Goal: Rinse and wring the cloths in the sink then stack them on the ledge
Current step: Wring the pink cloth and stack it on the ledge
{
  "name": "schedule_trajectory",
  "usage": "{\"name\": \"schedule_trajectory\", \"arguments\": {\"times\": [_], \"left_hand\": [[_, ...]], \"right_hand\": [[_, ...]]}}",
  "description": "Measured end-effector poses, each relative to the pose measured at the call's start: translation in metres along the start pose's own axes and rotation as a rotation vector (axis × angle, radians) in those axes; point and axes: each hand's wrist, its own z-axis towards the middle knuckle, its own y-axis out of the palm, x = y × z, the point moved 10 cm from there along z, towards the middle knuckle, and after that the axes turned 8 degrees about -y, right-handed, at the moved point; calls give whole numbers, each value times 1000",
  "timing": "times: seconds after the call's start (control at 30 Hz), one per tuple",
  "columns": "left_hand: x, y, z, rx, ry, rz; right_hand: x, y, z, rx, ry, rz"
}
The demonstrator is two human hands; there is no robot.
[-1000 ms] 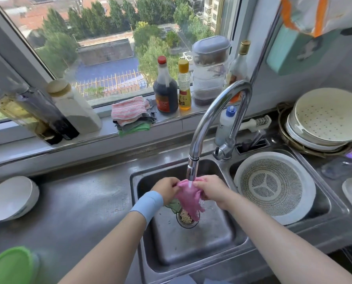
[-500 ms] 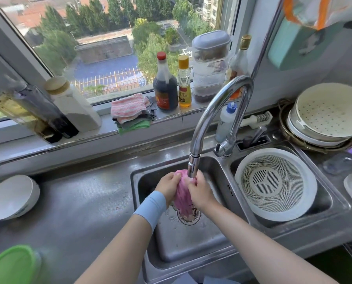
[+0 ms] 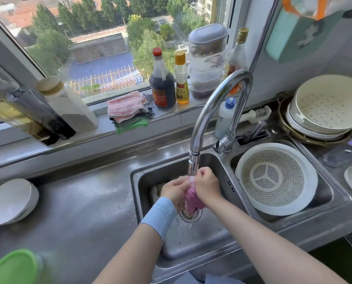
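Over the sink (image 3: 228,167), left hand (image 3: 174,190) and right hand (image 3: 206,184) meet, fingers curled gripping the pink cloth (image 3: 192,199).

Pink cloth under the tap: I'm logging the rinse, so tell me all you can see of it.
The pink cloth looks like soft, wet fabric, bunched into a narrow roll hanging down over the drain in the sink. The left hand and right hand grip it from either side, under running water from the tap.
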Motion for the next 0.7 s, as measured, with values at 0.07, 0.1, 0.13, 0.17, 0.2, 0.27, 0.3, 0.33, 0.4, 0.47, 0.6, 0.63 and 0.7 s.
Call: {"name": "schedule_trajectory", "arguments": {"times": [0.07,0.1,0.13,0.17,0.2,0.27,0.3,0.33,0.4,0.47,0.6,0.63,0.7], "left_hand": [[5,-15,6,101,1,-99],[6,-19,10,125,-8,-95],[4,-20,12,128,-25,-59],[2,-17,12,108,-42,-10],[-1,-13,11,76,-55,36],[-2,-7,9,27,-57,99],[0,-8,8,15,-52,105],[3,-12,7,12,-48,98],[10,-24,10,18,-44,60],[13,-32,11,21,-56,19],[10,-24,10,-8,-109,-122],[10,-18,8,-31,-113,-144],[10,-10,5,-67,-107,-184]], "right_hand": [[-9,14,-11,-96,-51,-62],[-12,20,-16,-139,-77,-101],[-10,22,-15,-154,-74,-122],[-6,21,-10,-149,-41,-110],[0,17,-4,-130,2,-83],[7,10,9,-111,52,-32],[10,9,11,-120,68,6],[11,9,12,-134,81,43],[10,8,10,-187,47,36],[9,10,5,-292,-5,-33],[3,23,-12,-512,-71,-42],[-1,25,-14,-538,-89,14],[-3,23,-10,-515,-123,32]]}}
